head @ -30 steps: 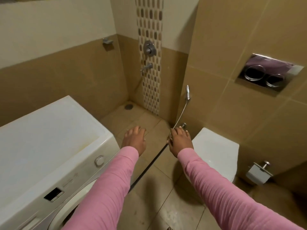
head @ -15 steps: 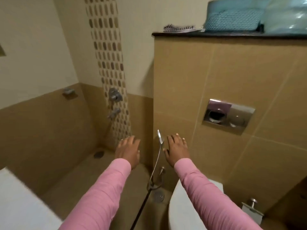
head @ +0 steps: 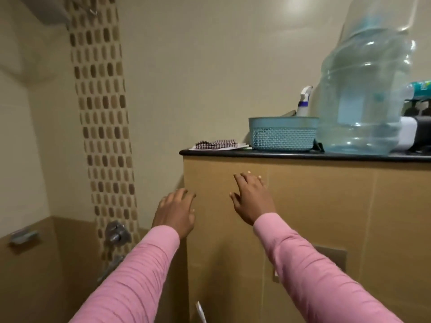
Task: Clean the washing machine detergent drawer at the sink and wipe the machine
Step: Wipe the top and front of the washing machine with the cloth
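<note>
Both empty, fingers loose: left hand (head: 176, 212) and right hand (head: 253, 199) held apart below the black stone tabletop (head: 303, 155). No washing machine or drawer in shot. I'd grab the checked folded cloth (head: 215, 144) at its left end first.

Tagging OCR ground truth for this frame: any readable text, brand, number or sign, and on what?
Nothing can be read in this view.
Pale label on the clear water jug: blurred, unreadable.
Blue band on the spray bottle: too small to read.
Print on the teal packet at the right edge: blurred and cut off.
</note>
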